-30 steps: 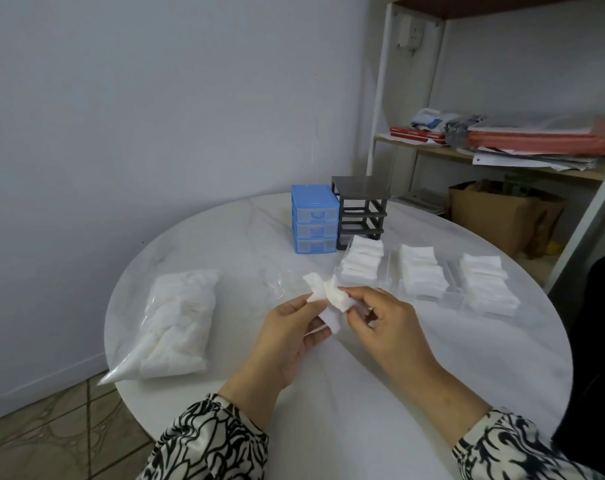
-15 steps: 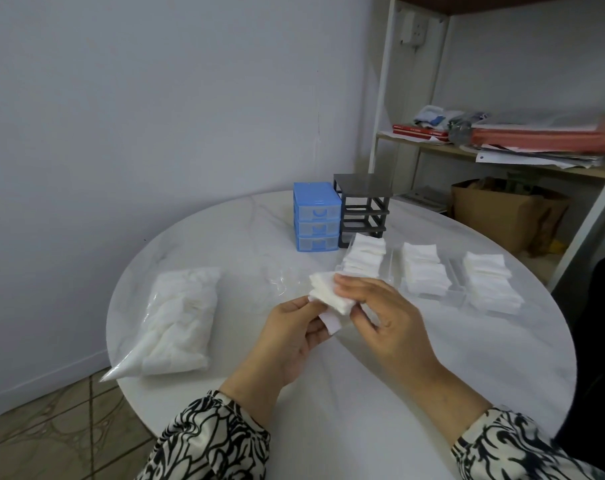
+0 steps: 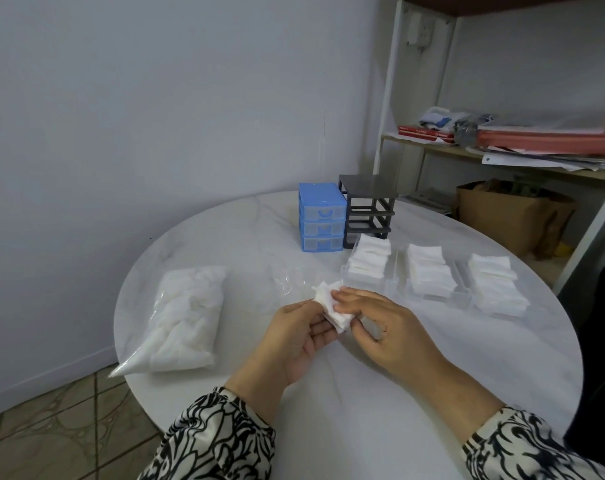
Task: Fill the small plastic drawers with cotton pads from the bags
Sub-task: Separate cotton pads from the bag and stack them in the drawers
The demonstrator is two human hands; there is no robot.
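Observation:
A small stack of white cotton pads (image 3: 332, 306) sits between my hands above the middle of the round white table (image 3: 225, 237). My left hand (image 3: 299, 336) holds it from below and my right hand (image 3: 380, 322) pinches it from above. Three clear plastic drawers lie in a row beyond my hands, each heaped with pads: the left drawer (image 3: 367, 263), the middle drawer (image 3: 427, 273) and the right drawer (image 3: 493, 287). Behind them stand a blue drawer unit (image 3: 322, 221) with its drawers in and an empty black frame (image 3: 368, 206). A full bag of pads (image 3: 186, 315) lies at the left.
An empty clear plastic bag (image 3: 287, 282) lies crumpled just beyond my left hand. A white shelf unit (image 3: 398, 116) with papers and red folders stands at the right behind the table, with a brown paper bag (image 3: 509, 216) beneath. Tiled floor shows at the lower left.
The loose, splayed pads have been squared into a neater stack. My right fingers have moved over the top of it, and the stack has tilted and sunk a little lower between my hands.

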